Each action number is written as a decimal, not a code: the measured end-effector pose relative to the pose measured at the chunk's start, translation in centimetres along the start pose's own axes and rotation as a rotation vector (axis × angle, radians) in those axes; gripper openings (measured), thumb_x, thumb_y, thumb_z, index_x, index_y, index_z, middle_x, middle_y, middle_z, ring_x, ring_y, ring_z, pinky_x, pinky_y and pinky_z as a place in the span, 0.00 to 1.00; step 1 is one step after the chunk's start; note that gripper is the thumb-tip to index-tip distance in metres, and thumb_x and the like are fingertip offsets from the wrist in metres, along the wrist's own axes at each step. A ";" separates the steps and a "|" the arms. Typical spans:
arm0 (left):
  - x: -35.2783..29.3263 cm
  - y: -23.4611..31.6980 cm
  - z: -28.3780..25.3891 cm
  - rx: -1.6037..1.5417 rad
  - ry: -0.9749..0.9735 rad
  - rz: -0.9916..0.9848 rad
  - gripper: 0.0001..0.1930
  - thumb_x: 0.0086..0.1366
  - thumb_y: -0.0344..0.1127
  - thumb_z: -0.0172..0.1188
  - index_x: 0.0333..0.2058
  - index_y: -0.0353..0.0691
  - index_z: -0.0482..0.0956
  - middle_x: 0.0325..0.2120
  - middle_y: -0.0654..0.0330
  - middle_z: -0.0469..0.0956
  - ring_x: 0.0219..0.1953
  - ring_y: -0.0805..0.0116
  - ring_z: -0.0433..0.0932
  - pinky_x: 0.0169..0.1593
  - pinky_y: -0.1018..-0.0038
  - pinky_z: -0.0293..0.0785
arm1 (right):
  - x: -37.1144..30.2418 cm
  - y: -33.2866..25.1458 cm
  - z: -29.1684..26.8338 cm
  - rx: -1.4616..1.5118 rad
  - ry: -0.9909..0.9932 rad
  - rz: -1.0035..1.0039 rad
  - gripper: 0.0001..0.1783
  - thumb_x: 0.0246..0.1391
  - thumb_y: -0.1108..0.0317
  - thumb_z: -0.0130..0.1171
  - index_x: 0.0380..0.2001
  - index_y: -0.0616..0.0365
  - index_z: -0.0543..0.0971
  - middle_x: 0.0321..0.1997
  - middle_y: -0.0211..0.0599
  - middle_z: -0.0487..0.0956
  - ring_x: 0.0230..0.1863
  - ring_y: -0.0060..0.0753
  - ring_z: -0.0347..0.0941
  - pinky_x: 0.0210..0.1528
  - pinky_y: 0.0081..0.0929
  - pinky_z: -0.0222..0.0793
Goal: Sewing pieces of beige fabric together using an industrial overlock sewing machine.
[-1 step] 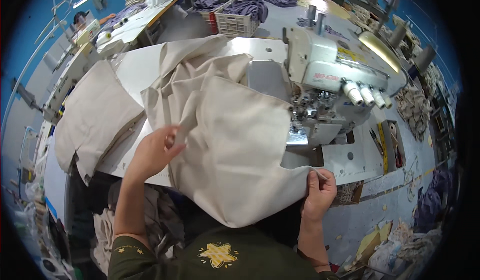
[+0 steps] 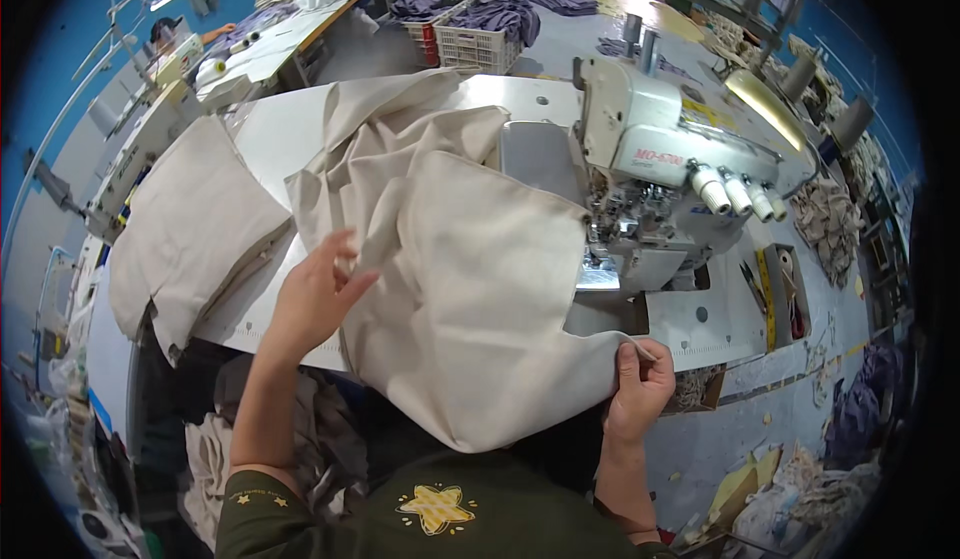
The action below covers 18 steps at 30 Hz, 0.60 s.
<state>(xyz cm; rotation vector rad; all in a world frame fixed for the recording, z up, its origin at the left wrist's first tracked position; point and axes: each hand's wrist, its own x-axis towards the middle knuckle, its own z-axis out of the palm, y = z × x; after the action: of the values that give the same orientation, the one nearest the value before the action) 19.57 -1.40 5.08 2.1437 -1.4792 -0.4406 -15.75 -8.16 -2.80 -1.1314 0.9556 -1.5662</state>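
A large piece of beige fabric (image 2: 490,299) spreads over the sewing table in front of me, bunched into folds at its far left and hanging over the near edge. My right hand (image 2: 640,387) pinches its right corner between thumb and fingers. At the fabric's left side, my left hand (image 2: 318,294) is open with its fingers apart, next to the folds; whether the fingertips touch the cloth is unclear. A white overlock sewing machine (image 2: 640,149) stands beyond the fabric's right edge. That edge lies close to the machine's presser foot area (image 2: 600,267).
A stack of beige cut pieces (image 2: 195,229) lies on the table's left. More beige cloth (image 2: 210,469) hangs below. Scissors (image 2: 752,284) and a yellow tape measure (image 2: 768,294) sit right of the machine. Crates of purple cloth (image 2: 480,47) stand behind.
My left hand's fingers have spread and straightened slightly beside the folds. My right hand keeps its pinch on the corner, and the fabric looks nearly the same.
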 end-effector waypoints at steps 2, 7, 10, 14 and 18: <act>0.9 -0.4 1.5 -0.073 0.282 0.063 0.32 0.59 0.40 0.69 0.60 0.42 0.69 0.35 0.55 0.80 0.35 0.57 0.79 0.40 0.65 0.75 | 0.0 0.0 0.5 -0.025 -0.025 -0.024 0.06 0.58 0.75 0.65 0.37 0.62 0.78 0.34 0.29 0.80 0.36 0.17 0.74 0.42 0.16 0.69; 2.9 -3.0 2.8 0.162 0.345 0.173 0.29 0.61 0.37 0.65 0.61 0.47 0.68 0.35 0.55 0.81 0.33 0.53 0.80 0.37 0.61 0.76 | 0.3 -0.8 2.1 -0.136 -0.080 -0.089 0.04 0.61 0.75 0.62 0.38 0.62 0.77 0.36 0.28 0.80 0.36 0.16 0.73 0.41 0.14 0.69; 3.7 -4.8 2.4 0.239 0.385 0.127 0.27 0.61 0.34 0.62 0.60 0.49 0.69 0.36 0.54 0.81 0.32 0.51 0.81 0.36 0.58 0.76 | 1.2 -1.3 3.7 -0.116 -0.078 -0.092 0.08 0.60 0.77 0.63 0.41 0.63 0.76 0.38 0.30 0.80 0.38 0.17 0.75 0.43 0.15 0.71; 4.6 -5.8 -0.2 0.451 0.583 -0.007 0.25 0.63 0.33 0.61 0.59 0.46 0.71 0.40 0.53 0.81 0.39 0.51 0.81 0.41 0.59 0.77 | 2.6 -1.9 5.8 0.045 -0.212 -0.100 0.16 0.57 0.80 0.64 0.47 0.64 0.72 0.41 0.35 0.80 0.41 0.20 0.76 0.45 0.19 0.73; 4.0 3.4 -1.2 0.125 0.506 0.551 0.19 0.61 0.28 0.64 0.52 0.39 0.77 0.43 0.52 0.81 0.46 0.52 0.80 0.51 0.64 0.75 | 2.6 -2.6 6.7 0.032 -0.273 -0.102 0.15 0.57 0.78 0.66 0.45 0.64 0.73 0.39 0.35 0.82 0.40 0.18 0.78 0.44 0.17 0.74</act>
<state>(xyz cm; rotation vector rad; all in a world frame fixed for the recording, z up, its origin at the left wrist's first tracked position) 19.00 -5.91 8.09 1.6493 -1.7129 0.3704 -10.31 -10.41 2.03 -1.3488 0.6987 -1.4547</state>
